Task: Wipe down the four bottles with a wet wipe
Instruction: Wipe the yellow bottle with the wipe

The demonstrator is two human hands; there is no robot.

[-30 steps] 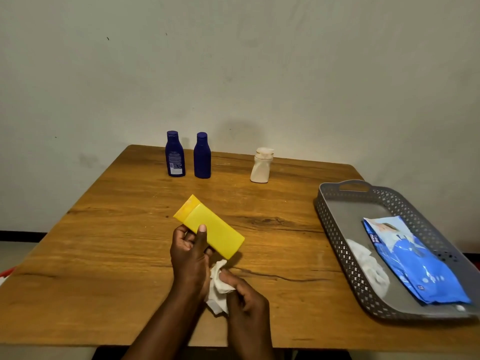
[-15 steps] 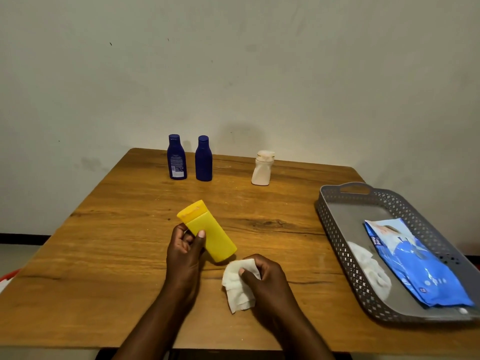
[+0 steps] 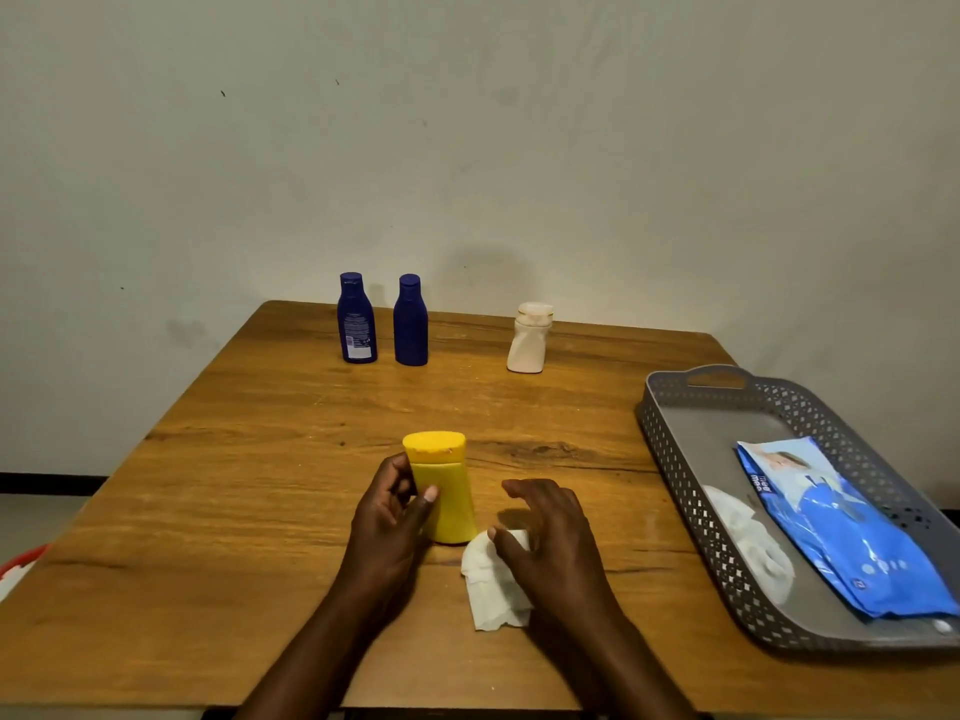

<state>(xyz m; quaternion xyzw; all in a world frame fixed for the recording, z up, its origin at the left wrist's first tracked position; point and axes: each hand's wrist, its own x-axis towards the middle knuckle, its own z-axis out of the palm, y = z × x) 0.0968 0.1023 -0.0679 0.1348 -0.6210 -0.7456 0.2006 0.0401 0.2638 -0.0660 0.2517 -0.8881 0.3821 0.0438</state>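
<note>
A yellow bottle (image 3: pixel 444 491) stands upright on the wooden table (image 3: pixel 234 485), and my left hand (image 3: pixel 389 517) grips its left side. A white wet wipe (image 3: pixel 491 589) lies flat on the table just right of the bottle. My right hand (image 3: pixel 550 537) rests over the wipe with the thumb on it and the fingers spread and lifted. Two dark blue bottles (image 3: pixel 357 319) (image 3: pixel 410 322) stand side by side at the far edge. A cream bottle (image 3: pixel 529 339) stands to their right.
A grey perforated tray (image 3: pixel 675 433) sits at the table's right edge. It holds a blue pack of wipes (image 3: pixel 841 532) and a crumpled white wipe (image 3: pixel 748 537). A plain wall rises behind the table. Something red and white shows at the lower left edge (image 3: pixel 15 563).
The yellow bottle went from tilted in my left hand to standing upright on the table. My right hand lowered the wipe onto the table and opened its fingers.
</note>
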